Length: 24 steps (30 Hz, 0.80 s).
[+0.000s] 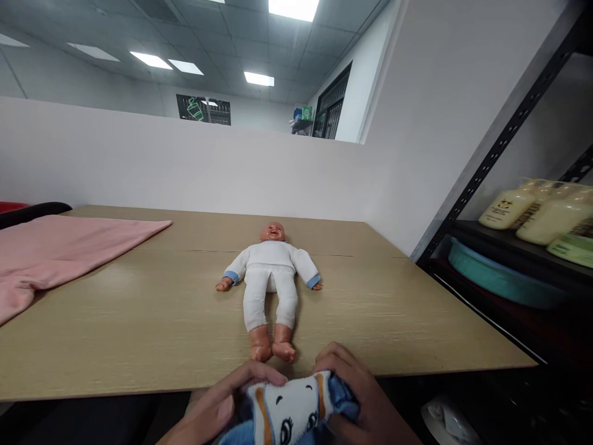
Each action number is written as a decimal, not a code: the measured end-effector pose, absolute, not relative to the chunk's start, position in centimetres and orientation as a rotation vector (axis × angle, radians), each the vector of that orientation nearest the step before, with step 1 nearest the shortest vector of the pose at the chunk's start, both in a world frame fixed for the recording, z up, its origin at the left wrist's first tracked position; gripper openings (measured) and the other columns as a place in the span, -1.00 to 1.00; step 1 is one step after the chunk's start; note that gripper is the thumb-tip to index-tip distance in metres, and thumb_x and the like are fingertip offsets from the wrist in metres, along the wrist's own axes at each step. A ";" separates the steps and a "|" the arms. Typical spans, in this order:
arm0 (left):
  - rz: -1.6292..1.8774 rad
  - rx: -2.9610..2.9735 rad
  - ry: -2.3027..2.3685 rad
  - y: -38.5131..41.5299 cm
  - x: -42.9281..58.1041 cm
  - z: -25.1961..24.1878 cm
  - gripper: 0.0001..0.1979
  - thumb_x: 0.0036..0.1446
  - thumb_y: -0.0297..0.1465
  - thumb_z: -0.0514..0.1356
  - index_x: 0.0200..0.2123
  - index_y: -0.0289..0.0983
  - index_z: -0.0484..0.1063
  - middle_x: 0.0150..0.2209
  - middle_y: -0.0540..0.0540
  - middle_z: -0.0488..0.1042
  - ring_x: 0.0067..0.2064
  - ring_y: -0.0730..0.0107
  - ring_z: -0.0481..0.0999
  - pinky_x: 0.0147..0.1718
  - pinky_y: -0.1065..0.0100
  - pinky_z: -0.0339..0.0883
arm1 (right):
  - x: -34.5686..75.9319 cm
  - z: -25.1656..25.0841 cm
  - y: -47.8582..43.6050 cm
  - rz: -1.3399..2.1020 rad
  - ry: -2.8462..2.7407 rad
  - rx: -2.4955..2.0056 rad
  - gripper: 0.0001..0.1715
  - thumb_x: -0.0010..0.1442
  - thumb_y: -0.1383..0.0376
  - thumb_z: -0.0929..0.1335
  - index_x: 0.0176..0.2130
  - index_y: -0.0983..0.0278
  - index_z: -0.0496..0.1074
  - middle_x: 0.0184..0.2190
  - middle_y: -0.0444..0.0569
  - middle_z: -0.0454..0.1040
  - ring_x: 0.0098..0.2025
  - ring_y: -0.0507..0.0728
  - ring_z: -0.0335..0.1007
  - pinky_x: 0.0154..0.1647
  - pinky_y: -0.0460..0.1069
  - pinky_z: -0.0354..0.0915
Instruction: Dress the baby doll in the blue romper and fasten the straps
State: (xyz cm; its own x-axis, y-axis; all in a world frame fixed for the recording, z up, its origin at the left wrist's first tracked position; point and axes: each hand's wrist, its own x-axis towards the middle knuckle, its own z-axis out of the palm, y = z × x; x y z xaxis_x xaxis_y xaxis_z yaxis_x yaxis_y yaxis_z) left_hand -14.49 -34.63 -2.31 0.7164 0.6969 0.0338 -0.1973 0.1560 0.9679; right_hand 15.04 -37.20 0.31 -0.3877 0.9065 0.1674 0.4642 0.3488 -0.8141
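Observation:
A baby doll (270, 279) in white clothes lies on its back in the middle of the wooden table (162, 321), feet toward me. At the near table edge, just short of the doll's bare feet, both my hands grip a small white and blue sock (291, 413) with a cartoon face and orange stripes. My left hand (222, 405) holds its left side with fingers curled over the top. My right hand (356, 395) wraps its right side.
A pink cloth (60, 250) lies spread on the table's left part. A white partition wall stands behind the table. To the right, a black metal shelf (500, 253) carries cream bottles (542, 216) and a teal basin (500, 278).

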 end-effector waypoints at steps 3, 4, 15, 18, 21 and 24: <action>0.756 1.399 0.666 -35.5 -14.6 -1.5 -0.46 0.29 0.10 0.31 0.18 -0.07 0.53 0.01 -0.14 0.55 -0.04 0.15 0.52 -0.05 0.27 0.36 | 14.7 0.2 -37.2 0.736 -2.130 -1.168 -0.48 -0.05 0.52 0.33 -0.08 0.19 0.46 0.00 0.01 0.47 0.10 0.26 0.39 0.18 0.14 0.31; 0.771 1.466 0.710 -35.8 -14.6 -1.3 -0.52 0.32 0.06 0.30 0.16 -0.06 0.53 0.01 -0.13 0.55 -0.03 0.15 0.52 -0.07 0.29 0.37 | 14.7 0.0 -37.2 0.679 -2.181 -1.163 -0.46 -0.05 0.53 0.33 -0.06 0.19 0.46 0.02 0.02 0.47 0.11 0.27 0.38 0.20 0.16 0.30; 0.908 1.885 0.855 -35.9 -15.3 1.0 -0.75 0.50 -0.23 0.16 0.16 0.07 0.51 0.10 -0.06 0.58 0.15 0.24 0.56 0.19 0.41 0.39 | 12.9 1.3 -37.1 0.593 -2.240 -0.923 -0.17 -0.02 0.62 0.33 0.18 0.11 0.29 0.26 0.02 0.41 0.35 0.20 0.28 0.44 0.15 0.21; 0.978 1.850 0.846 -35.0 -15.4 1.3 -0.75 0.50 -0.24 0.16 0.17 0.04 0.49 0.09 -0.06 0.57 0.17 0.25 0.54 0.18 0.43 0.40 | 12.1 1.9 -36.3 0.754 -2.178 -0.763 -0.29 -0.02 0.54 0.42 0.11 0.15 0.35 0.27 0.06 0.42 0.37 0.25 0.31 0.43 0.17 0.23; 1.027 1.813 0.858 -34.3 -15.5 2.2 -0.75 0.49 -0.22 0.18 0.16 -0.03 0.50 0.05 -0.08 0.57 0.09 0.25 0.55 0.07 0.44 0.45 | 12.1 1.5 -35.4 0.926 -2.081 -0.755 -0.60 0.16 0.32 0.52 -0.03 0.19 0.41 0.05 0.04 0.55 0.14 0.23 0.49 0.27 0.13 0.37; 0.905 1.791 0.896 -33.5 -15.9 3.2 -0.62 0.46 -0.18 0.23 0.27 -0.05 0.47 0.15 -0.11 0.56 0.13 0.16 0.54 0.09 0.37 0.47 | 12.4 0.7 -34.8 1.024 -1.903 -0.931 -0.73 0.36 0.12 0.47 -0.06 0.20 0.42 -0.15 -0.06 0.55 -0.11 0.13 0.49 0.09 0.05 0.41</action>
